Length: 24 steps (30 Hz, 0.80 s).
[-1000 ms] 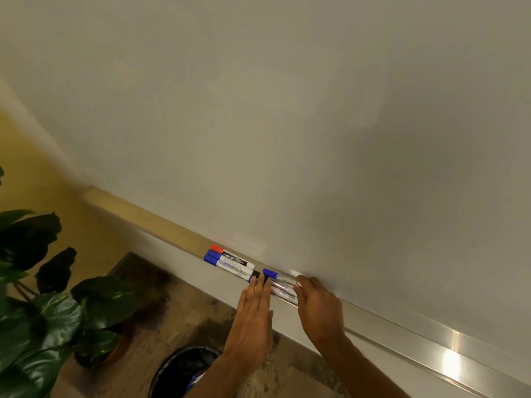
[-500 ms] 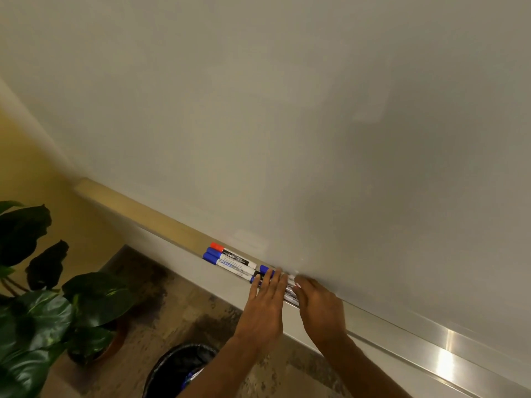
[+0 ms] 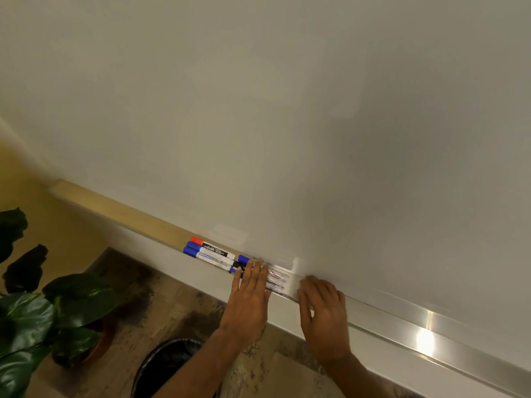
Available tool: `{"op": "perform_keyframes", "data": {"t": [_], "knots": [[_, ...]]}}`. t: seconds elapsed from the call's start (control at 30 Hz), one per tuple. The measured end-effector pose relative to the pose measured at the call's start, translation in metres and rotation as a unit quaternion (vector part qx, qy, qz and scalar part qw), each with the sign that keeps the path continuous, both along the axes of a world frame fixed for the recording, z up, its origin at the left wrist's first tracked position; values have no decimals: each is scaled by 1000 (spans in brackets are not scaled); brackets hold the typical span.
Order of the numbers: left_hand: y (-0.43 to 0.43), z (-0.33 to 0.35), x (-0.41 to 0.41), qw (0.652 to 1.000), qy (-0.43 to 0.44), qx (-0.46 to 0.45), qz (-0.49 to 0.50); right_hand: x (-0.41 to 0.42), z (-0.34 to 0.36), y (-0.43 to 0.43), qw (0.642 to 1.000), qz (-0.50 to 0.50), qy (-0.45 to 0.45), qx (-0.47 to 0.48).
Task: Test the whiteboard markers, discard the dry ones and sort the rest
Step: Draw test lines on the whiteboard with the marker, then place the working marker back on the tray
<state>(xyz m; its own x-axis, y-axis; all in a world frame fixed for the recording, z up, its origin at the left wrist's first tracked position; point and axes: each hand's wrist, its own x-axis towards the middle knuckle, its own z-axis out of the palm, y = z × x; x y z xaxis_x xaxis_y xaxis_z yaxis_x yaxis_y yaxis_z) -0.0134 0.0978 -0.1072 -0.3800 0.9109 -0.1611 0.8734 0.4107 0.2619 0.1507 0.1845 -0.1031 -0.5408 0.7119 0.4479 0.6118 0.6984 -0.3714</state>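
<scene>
- A person stands at a whiteboard (image 3: 287,110) and looks down at its aluminium marker tray (image 3: 402,334), which runs diagonally across the view.
- Two sets of whiteboard markers lie lengthwise in the tray. The left set (image 3: 212,252), one red-capped and two blue-capped, lies untouched just beside the right set.
- The right set (image 3: 275,280), with blue and black caps, lies under the left hand (image 3: 250,297). Its straight fingers rest flat across the barrels without gripping them.
- The right hand (image 3: 321,311) sits at the far end of that set with its fingers bent at the tray's lip. Whether it pinches a marker or only touches the ends cannot be told.
- Risk: round barrels under flat fingers can roll. A push toward the tray's front lip would likely tip one over the edge to the floor.
- Risk: a waste bin (image 3: 169,366) with a black liner stands below the hands, a little to the left. A working marker that falls could land among the discards.
- Risk: the two sets lie end to end, almost touching. Sliding the right set leftward could mix them and undo the sorting.
- Risk: a potted plant (image 3: 43,311) stands on the floor to the left. A marker that rolls there may be hard to find.
</scene>
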Motion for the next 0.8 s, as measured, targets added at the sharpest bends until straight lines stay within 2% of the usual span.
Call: {"op": "perform_keyframes", "data": {"t": [0.2,0.47,0.8], "knots": [[-1,16,43,999,-43,32,-9,44,19,-2,1000,-15,-9,-14],[12,46,126,996,-44,75,-21,122,42,5,998,-58,-37,-11],[48,63,257,993,-63,72,-71,262,52,23,988,-135,-67,-22]]}}
